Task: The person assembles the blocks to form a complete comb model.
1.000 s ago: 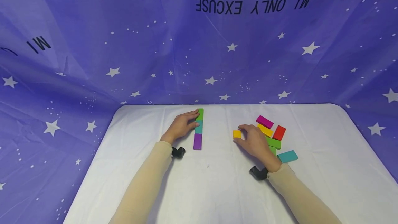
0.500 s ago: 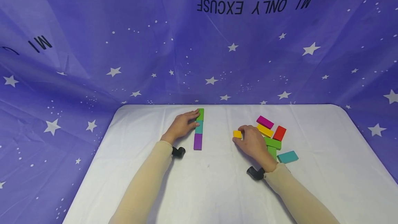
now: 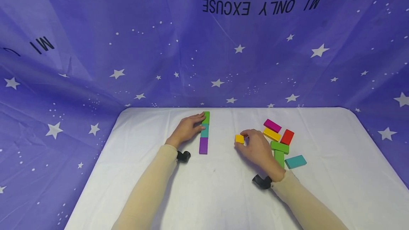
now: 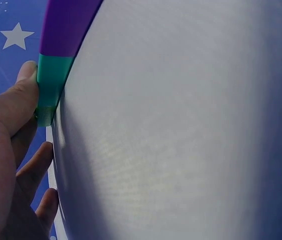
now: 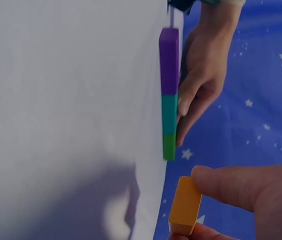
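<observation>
Green block (image 3: 207, 118) partly behind left hand (image 3: 186, 128)

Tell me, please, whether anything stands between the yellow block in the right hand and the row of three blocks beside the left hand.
Nothing visible does: only white tablecloth shows between the yellow block and the row. The left hand touches the row's other side; the loose blocks lie beyond the right hand, off this path.

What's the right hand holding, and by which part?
The right hand pinches a yellow block, thumb near one end, a finger near the other.
</observation>
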The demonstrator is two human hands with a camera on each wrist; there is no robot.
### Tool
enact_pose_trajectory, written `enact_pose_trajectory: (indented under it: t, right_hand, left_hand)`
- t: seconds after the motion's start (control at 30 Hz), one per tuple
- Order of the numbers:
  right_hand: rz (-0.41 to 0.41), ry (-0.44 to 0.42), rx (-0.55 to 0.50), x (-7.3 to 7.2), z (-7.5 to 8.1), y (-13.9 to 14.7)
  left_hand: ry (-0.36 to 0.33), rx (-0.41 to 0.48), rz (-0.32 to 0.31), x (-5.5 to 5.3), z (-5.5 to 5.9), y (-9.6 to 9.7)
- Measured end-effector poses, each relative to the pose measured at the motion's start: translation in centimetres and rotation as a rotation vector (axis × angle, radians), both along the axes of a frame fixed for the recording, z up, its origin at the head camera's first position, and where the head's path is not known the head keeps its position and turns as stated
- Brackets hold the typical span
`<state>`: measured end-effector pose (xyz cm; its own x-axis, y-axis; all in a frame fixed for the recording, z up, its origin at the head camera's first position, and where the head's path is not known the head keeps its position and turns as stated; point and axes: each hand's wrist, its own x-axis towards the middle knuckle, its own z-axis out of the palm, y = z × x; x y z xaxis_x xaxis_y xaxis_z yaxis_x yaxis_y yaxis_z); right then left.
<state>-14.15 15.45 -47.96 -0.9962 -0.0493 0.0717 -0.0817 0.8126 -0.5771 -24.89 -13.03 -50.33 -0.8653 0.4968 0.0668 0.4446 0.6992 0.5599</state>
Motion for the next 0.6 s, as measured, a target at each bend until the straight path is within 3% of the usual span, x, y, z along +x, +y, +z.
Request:
enact_pose_trajectory:
  t: [0.27, 0.6]
  right_hand:
    - [0.041, 0.06, 0.008, 1.1, -0.1, -1.7]
    - [0.096, 0.072, 0.004, 2.4, -0.3, -3.9]
  left_hand:
    - [0.026, -0.009, -0.009, 0.0, 0.0, 0.1]
    - [0.022, -0.009, -0.015, 0.0, 0.1, 0.1]
